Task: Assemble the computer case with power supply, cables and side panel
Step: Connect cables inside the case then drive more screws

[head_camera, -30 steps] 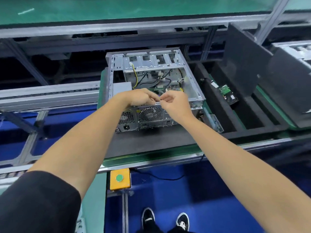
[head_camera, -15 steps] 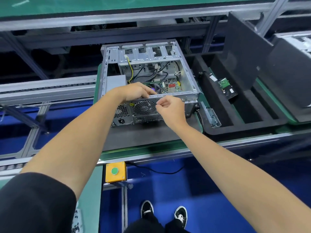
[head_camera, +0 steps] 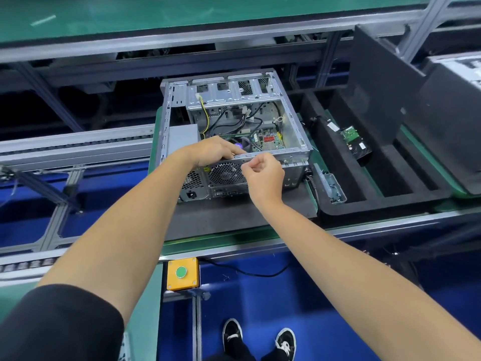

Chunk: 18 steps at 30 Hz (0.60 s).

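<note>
The open computer case point(head_camera: 294, 131) lies on a dark mat with its rear toward me. Inside it are the grey power supply point(head_camera: 182, 136), loose black and yellow cables point(head_camera: 223, 121) and the motherboard point(head_camera: 269, 140). My left hand point(head_camera: 216, 152) rests over the case's rear top rail, with its fingers curled down inside. Just in front of the fan grille point(head_camera: 223, 174), my right hand point(head_camera: 263, 173) has curled fingers, and its thumb and forefinger pinch something small at the rail. What it pinches is too small to make out. The dark side panel point(head_camera: 377, 92) leans upright to the right.
A black foam tray point(head_camera: 377, 201) beside the case holds a green circuit board point(head_camera: 350, 132), and a small clear box of screws point(head_camera: 331, 187) lies between the two. A yellow box with a green button point(head_camera: 183, 273) is mounted below the conveyor edge. Roller rails point(head_camera: 73, 144) run to the left.
My hands, which were pinched together above the rear rail, have drawn slightly apart. The left now lies on the rail and the right sits a little lower, by the fan grille.
</note>
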Motion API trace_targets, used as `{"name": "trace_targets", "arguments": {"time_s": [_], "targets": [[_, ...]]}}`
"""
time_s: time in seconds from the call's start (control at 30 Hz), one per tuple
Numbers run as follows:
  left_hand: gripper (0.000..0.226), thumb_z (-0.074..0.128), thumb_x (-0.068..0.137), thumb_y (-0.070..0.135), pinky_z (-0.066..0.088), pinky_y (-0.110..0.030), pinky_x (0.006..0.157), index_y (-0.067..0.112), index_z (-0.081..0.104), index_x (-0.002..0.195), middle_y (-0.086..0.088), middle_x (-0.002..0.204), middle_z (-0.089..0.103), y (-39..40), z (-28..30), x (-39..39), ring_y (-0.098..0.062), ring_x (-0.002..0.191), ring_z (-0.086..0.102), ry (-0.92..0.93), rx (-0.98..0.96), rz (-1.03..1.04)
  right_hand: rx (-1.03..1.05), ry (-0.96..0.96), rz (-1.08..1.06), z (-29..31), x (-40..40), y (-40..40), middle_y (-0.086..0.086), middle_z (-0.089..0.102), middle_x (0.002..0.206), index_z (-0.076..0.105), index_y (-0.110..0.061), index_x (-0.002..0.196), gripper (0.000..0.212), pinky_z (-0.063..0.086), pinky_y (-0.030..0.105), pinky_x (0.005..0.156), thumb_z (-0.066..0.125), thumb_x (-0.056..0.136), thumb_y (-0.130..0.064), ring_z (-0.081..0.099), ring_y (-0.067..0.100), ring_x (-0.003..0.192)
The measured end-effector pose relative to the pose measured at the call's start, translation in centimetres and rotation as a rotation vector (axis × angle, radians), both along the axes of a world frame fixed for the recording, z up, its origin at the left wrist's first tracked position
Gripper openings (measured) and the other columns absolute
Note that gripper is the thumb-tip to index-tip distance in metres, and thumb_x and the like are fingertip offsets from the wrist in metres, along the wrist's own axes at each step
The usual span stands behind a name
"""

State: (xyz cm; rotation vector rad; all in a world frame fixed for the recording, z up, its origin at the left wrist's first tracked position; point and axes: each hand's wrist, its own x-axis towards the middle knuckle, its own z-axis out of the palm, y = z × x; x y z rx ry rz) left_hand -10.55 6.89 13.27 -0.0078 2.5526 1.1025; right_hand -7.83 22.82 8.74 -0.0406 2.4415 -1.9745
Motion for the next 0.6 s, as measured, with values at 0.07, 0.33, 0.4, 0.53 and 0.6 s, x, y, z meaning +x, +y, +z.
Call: {"name": "trace_targets", "arguments": {"time_s": [0.07, 0.33, 0.4, 0.53, 0.6], "targets": [[0.046, 0.045, 0.09, 0.006, 0.035, -0.014, 0.076, 0.045, 0.069, 0.089, 0.005, 0.137, 0.056, 0.07, 0.06, 0.0, -0.004, 0.116, 0.05, 0.01, 0.004, 0.006, -0.004, 0.0, -0.027, -0.03, -0.07, -0.34, 0.001, 0.062, 0.07, 0.055, -0.015, 0.073, 0.022, 0.045, 0.021, 0.062, 0.067, 0.083, 0.0, 0.055, 0.011, 0.063], [0.038, 0.047, 0.092, 0.005, 0.041, -0.033, 0.075, 0.034, 0.072, 0.093, -0.002, 0.12, 0.065, -0.26, -0.15, -0.15, -0.008, 0.072, 0.056, 0.001, -0.002, -0.012, 0.01, 0.013, -0.079, -0.28, 0.02, -1.1, -0.003, 0.061, 0.065, 0.052, -0.02, 0.068, 0.028, 0.046, 0.023, 0.064, 0.069, 0.083, -0.002, 0.057, 0.013, 0.063], [0.038, 0.047, 0.093, 0.006, 0.037, -0.029, 0.078, 0.034, 0.072, 0.097, 0.006, 0.114, 0.066, -0.37, -0.08, -0.25, -0.005, 0.078, 0.053, -0.022, 0.003, -0.034, 0.009, 0.02, -0.074, -0.33, 0.0, -1.03, -0.005, 0.06, 0.064, 0.053, -0.019, 0.069, 0.027, 0.044, 0.018, 0.061, 0.068, 0.083, -0.001, 0.055, 0.01, 0.061], [0.036, 0.045, 0.097, 0.005, 0.023, -0.036, 0.113, 0.029, 0.067, 0.112, 0.003, 0.143, 0.048, -0.65, -0.05, -0.69, -0.012, 0.132, 0.04, -0.062, -0.019, -0.092, 0.03, 0.037, -0.057, -0.41, -0.01, -0.98, -0.005, 0.058, 0.065, 0.055, -0.015, 0.073, 0.021, 0.041, 0.015, 0.059, 0.066, 0.084, -0.001, 0.054, 0.011, 0.061], [0.036, 0.043, 0.098, 0.004, 0.021, -0.041, 0.116, 0.029, 0.066, 0.111, 0.002, 0.144, 0.048, -0.63, 0.04, -0.73, -0.015, 0.135, 0.039, -0.066, -0.014, -0.106, 0.045, 0.048, -0.057, -0.49, 0.04, -1.04, -0.005, 0.056, 0.063, 0.055, -0.014, 0.074, 0.02, 0.04, 0.013, 0.057, 0.065, 0.085, 0.0, 0.052, 0.012, 0.06]]}}
